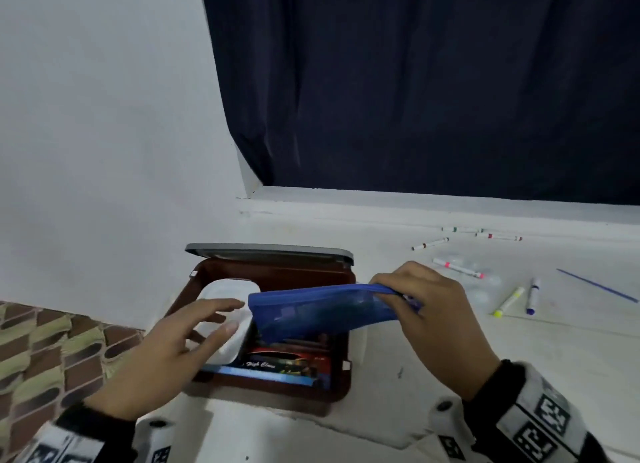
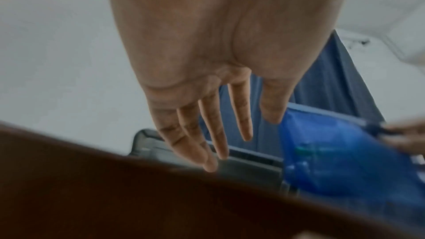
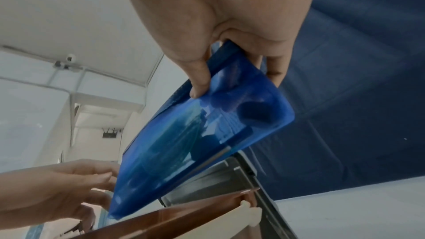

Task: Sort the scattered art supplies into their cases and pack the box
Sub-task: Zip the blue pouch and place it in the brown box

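A translucent blue pouch [image 1: 322, 306], pinched at its zipped top edge by the right hand [image 1: 426, 310], hangs tilted over the open brown box [image 1: 341, 390], its lower corner dipping inside above a printed case [image 1: 277, 362] already packed there. The left hand [image 1: 166, 348], fingers spread and relaxed, rests on a white plastic container [image 1: 225, 320] in the box's left side. Behind the box its grey lid [image 1: 270, 249] stands raised. Several markers [image 1: 457, 268] lie scattered on the white surface [image 1: 450, 341] to the right, not yet sorted. Held by one end only, the pouch could likely snag on the container or wedge crooked, keeping the lid from closing.
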`<state>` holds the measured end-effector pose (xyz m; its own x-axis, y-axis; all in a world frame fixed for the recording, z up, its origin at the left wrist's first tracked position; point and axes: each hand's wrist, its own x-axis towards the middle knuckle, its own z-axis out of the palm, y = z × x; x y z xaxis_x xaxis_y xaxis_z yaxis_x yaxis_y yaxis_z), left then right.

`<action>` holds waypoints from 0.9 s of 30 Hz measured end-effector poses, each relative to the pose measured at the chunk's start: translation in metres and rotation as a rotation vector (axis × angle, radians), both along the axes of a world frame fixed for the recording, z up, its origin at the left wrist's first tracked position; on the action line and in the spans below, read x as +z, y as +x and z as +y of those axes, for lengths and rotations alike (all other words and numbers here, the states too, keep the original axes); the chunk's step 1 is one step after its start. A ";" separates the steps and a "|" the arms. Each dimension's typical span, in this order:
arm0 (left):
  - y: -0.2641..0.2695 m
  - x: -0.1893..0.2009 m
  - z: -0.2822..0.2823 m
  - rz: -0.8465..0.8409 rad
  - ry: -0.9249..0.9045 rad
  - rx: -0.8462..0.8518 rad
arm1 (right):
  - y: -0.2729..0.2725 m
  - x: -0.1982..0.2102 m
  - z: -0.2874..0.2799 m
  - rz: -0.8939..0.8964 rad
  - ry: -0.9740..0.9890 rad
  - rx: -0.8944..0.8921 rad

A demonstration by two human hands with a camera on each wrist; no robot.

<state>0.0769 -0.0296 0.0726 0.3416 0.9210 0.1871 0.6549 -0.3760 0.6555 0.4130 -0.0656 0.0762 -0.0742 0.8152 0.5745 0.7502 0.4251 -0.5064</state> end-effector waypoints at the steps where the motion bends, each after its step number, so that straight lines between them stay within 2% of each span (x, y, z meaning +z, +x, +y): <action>1: -0.016 -0.006 0.009 0.123 0.009 -0.040 | -0.010 -0.002 0.005 -0.046 0.003 -0.011; 4: -0.045 -0.016 0.033 0.418 -0.051 -0.189 | -0.040 -0.004 0.016 -0.215 0.051 -0.047; 8: -0.046 -0.014 0.052 0.705 -0.117 -0.286 | -0.066 -0.004 0.026 -0.476 0.092 -0.091; 13: -0.038 -0.005 0.068 0.908 -0.116 -0.388 | -0.072 -0.004 0.040 -0.523 0.086 -0.092; 16: -0.035 -0.004 0.073 0.949 -0.074 -0.402 | -0.077 -0.005 0.044 -0.501 0.112 -0.115; 20: -0.036 -0.005 0.078 0.979 -0.061 -0.409 | -0.086 -0.005 0.046 -0.402 0.250 -0.137; 23: -0.048 -0.010 0.087 0.899 -0.109 -0.450 | -0.092 -0.011 0.043 -0.353 0.253 -0.151; 27: -0.062 -0.012 0.098 0.809 -0.113 -0.554 | -0.102 -0.016 0.036 -0.450 0.160 -0.125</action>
